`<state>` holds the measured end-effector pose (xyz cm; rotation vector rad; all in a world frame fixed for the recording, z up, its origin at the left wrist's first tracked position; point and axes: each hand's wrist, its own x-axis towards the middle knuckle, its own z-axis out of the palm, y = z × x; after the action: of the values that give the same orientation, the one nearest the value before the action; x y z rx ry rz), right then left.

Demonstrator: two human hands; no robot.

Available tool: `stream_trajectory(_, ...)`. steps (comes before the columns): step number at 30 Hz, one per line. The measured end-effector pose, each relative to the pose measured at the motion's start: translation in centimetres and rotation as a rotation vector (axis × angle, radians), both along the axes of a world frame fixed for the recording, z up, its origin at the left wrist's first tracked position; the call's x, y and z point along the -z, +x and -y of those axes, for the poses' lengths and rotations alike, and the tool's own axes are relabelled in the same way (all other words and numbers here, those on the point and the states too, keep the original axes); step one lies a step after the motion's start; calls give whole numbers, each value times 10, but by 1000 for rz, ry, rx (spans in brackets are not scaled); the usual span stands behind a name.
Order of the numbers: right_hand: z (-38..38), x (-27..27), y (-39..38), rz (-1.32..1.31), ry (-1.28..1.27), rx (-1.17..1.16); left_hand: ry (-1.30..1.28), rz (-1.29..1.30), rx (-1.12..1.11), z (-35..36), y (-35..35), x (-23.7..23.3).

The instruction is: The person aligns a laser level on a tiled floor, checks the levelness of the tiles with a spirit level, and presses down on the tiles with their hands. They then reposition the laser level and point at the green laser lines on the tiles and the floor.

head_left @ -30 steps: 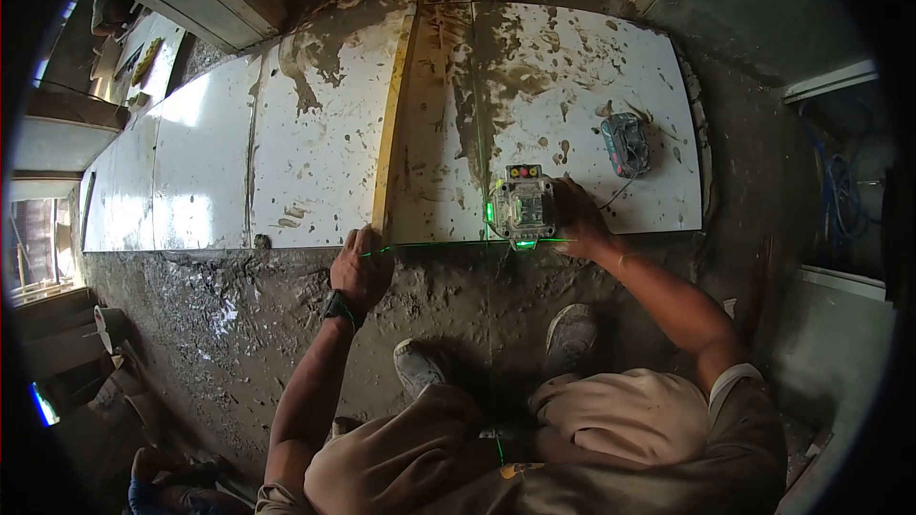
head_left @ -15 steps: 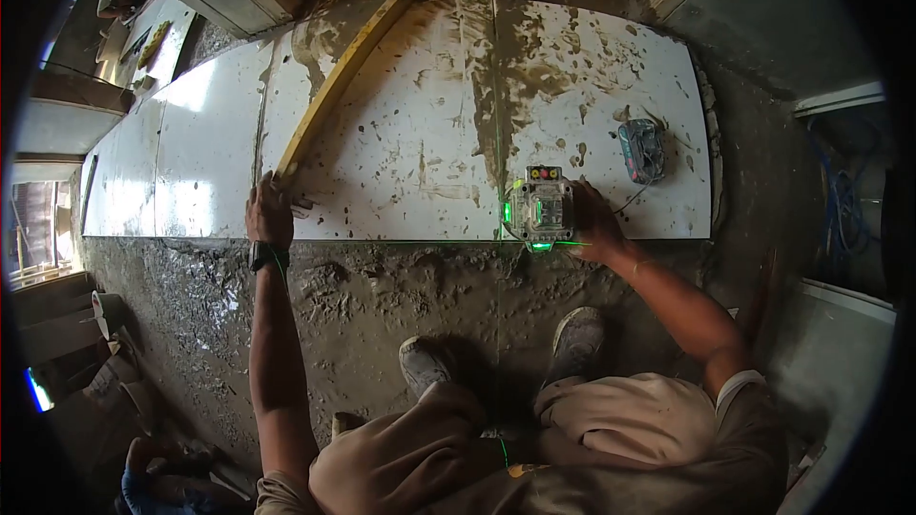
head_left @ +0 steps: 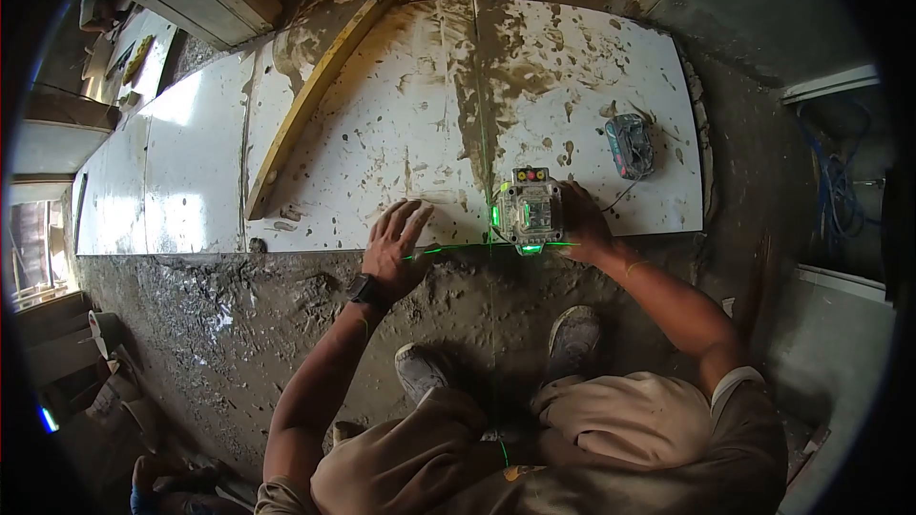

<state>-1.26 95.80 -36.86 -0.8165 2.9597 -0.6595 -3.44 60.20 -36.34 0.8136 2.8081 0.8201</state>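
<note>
A clear-cased laser level [head_left: 530, 214] with glowing green windows stands near the front edge of the mud-spotted white tiles [head_left: 363, 162]. My right hand [head_left: 584, 221] is wrapped round its right side, the fingers partly hidden behind it. Over the front edge of the tiles, left of the level, my left hand [head_left: 396, 240] holds nothing, its fingers apart, and a green laser line crosses it. A long yellow bar [head_left: 324, 76] lies on the tiles beyond my left hand. To the right of the level lies a teal and black battery pack [head_left: 630, 146], with a thin cable running toward the level.
Wet grey mortar [head_left: 239, 324] spreads in front of the tiles, around my shoes [head_left: 575, 339]. Blue hoses [head_left: 840, 186] hang at the right. Wooden boards [head_left: 67, 339] lie at the left. Part of another person [head_left: 153, 482] shows at the lower left.
My left hand has let go of the yellow bar's near end and moved right, toward the laser level. My right hand stays at the level. The view has shifted slightly.
</note>
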Motion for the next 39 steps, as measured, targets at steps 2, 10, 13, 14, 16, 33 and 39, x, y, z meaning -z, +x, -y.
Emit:
stream_trajectory(2, 1, 1, 2, 2, 15, 6, 35, 17, 37, -17, -1, 1)
stream_trajectory(10, 5, -4, 1, -50, 33, 7, 57, 39, 153, -57, -16, 9)
stream_trajectory(13, 7, -7, 0, -14, 10, 16, 35, -54, 168, -62, -18, 13)
stream_trajectory(14, 7, -5, 1, -13, -1, 21, 35, -53, 173, -63, -18, 15)
stream_trajectory(16, 5, -1, 2, -12, -12, 30, 65, -73, 154, -64, -17, 16)
stream_trajectory(33, -1, 0, 1, -39, -142, 24, 101, -15, 150, -77, -14, 17)
stream_trajectory(39, -1, -5, 3, -6, -117, 43, 99, -14, 164, -78, -15, 22)
